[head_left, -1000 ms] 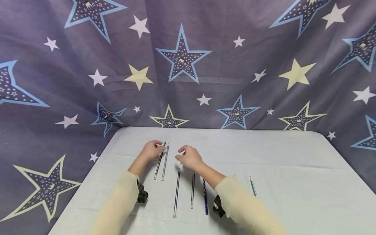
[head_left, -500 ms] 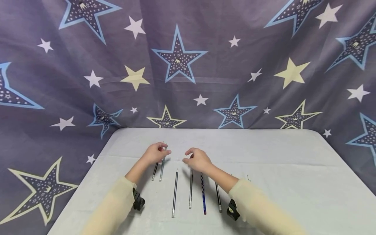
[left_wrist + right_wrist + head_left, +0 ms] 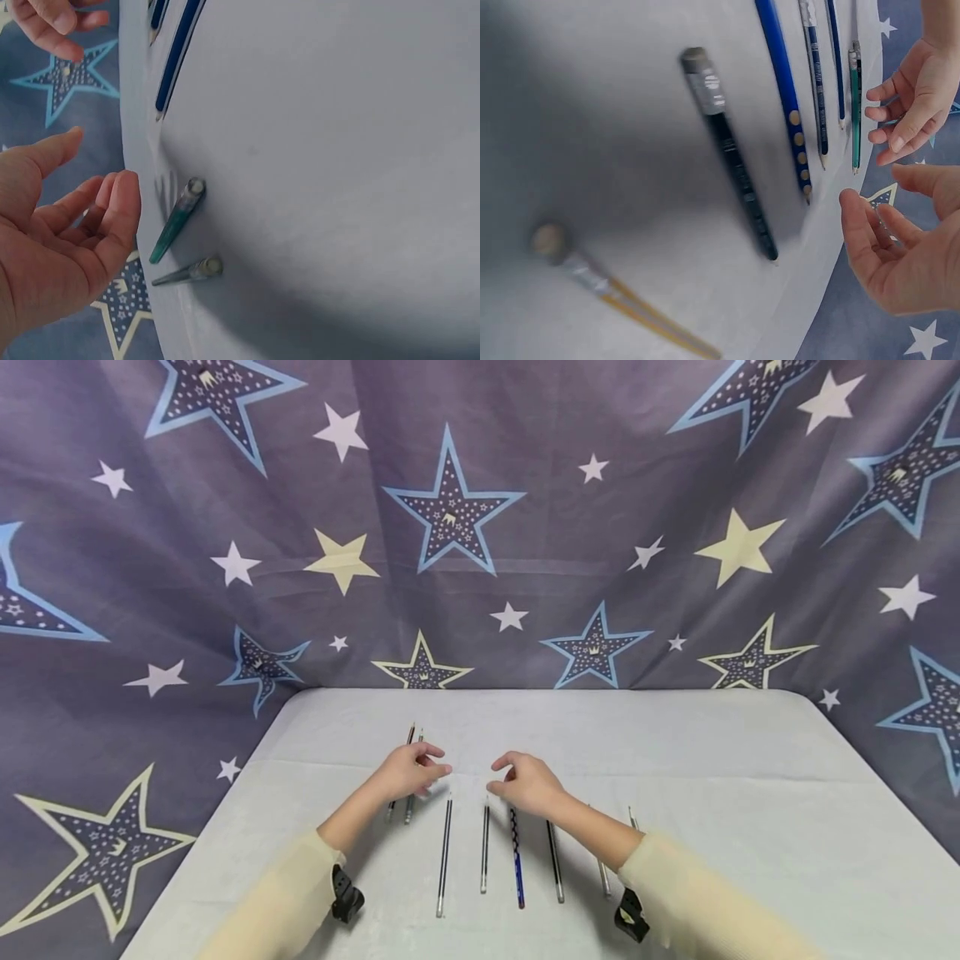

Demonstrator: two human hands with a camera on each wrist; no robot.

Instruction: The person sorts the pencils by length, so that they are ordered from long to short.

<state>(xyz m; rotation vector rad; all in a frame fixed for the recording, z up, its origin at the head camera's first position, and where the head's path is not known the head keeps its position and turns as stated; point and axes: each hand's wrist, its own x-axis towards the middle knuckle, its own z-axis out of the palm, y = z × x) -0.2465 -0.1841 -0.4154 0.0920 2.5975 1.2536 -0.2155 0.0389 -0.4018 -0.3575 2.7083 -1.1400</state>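
Nearest: pale sleeves (image 3: 262, 902), each with a black wrist camera (image 3: 347, 896). Then a row of pencils on the white table (image 3: 720, 760), erasers toward the person, tips away.

Left to right in the row: blue striped pencil (image 3: 445, 856), navy lettered pencil (image 3: 817, 90), blue dotted pencil (image 3: 517, 864), black pencil (image 3: 555, 864). Right of that, a yellow pencil (image 3: 652, 316), blurred in right wrist view. One further pencil (image 3: 633, 817) is mostly behind the right forearm, color hard to tell.

Past the row's middle: right hand (image 3: 528, 783), fingers released and loosely bent, thumb apart, nothing gripped. Thumb sits near the navy lettered pencil's tip; can't tell contact. Left hand (image 3: 412, 772) faces it across a gap, fingers also released, palm free.

Left hand partly covers a green pencil (image 3: 172, 227) and a thin dark pencil (image 3: 187, 272), side by side, well left of the others; their tips show beyond it.

Back: purple-grey star-print cloth (image 3: 517, 568) hangs behind the table.
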